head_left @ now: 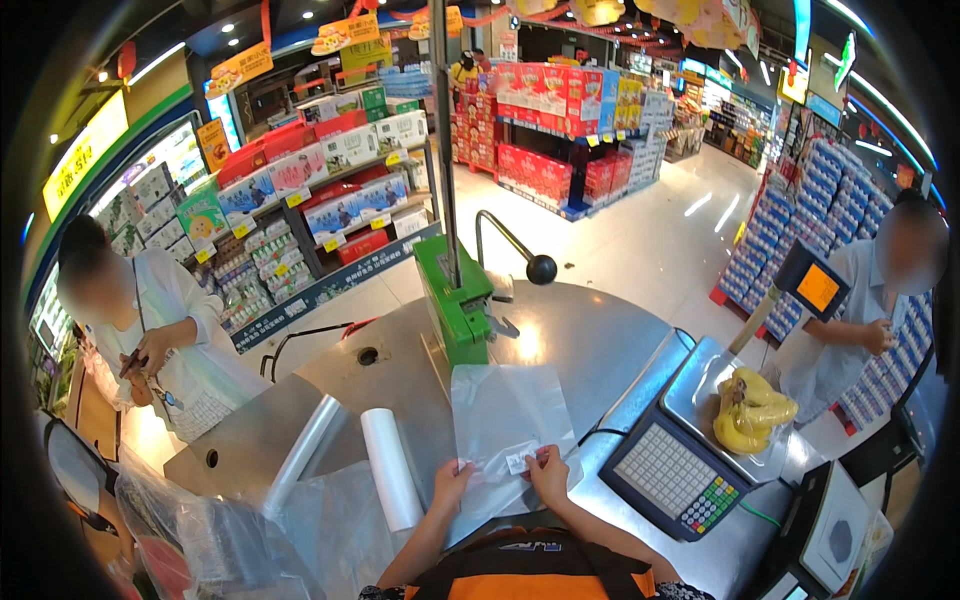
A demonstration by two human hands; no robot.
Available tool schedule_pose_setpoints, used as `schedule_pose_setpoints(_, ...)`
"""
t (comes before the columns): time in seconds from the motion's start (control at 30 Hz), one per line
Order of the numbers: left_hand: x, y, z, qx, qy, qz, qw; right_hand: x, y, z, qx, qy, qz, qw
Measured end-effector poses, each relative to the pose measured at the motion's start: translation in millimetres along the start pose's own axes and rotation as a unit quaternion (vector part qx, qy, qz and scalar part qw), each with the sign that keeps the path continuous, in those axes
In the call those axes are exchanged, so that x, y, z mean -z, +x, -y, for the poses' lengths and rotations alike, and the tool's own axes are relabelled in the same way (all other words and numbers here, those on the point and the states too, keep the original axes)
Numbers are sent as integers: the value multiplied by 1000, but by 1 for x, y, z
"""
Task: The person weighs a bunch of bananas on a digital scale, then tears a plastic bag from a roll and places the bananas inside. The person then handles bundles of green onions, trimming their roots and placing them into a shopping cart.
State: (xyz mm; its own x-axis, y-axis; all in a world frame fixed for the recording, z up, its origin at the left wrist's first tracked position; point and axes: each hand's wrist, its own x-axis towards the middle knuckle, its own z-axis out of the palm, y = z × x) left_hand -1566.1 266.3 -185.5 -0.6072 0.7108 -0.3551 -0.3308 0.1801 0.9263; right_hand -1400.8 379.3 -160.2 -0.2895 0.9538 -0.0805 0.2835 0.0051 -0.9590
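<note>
A clear plastic bag (500, 405) lies spread on the metal counter in front of me, its far edge by the base of the green bag-sealing device (455, 305). My left hand (450, 487) pinches the bag's left edge. A small white printed label (520, 458) is on the bag's right half, and my right hand (548, 476) has its thumb and fingers closed at the label's right end. To the right, a bunch of bananas (750, 412) in a thin clear bag rests on the scale's metal plate (690, 378).
Two bag rolls (390, 470) (304, 450) lie left of my hands, near loose plastic film (330, 530). The scale's keypad (680, 478) stands at right, beside a label printer (835, 530). One person (170, 330) stands left of the metal counter (580, 330), another (850, 330) right.
</note>
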Motion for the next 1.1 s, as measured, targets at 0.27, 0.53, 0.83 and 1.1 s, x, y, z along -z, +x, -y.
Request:
schedule_pose_setpoints(0.27, 15, 4, -9, -21, -58, 97, 993, 45, 17, -2, 154, -341, 142, 916)
schedule_pose_setpoints(0.53, 26, -28, -206, -74, 100, 516, 847, 23, 101, 127, 291, -10, 266, 919)
schedule_pose_setpoints(0.83, 24, -54, -310, -168, 182, 603, 758, 68, 105, 146, 59, 250, 504, 824)
schedule_pose_setpoints(1.1, 7, -36, -340, -204, 406, 420, 785, 154, 71, 159, 73, 125, 296, 944)
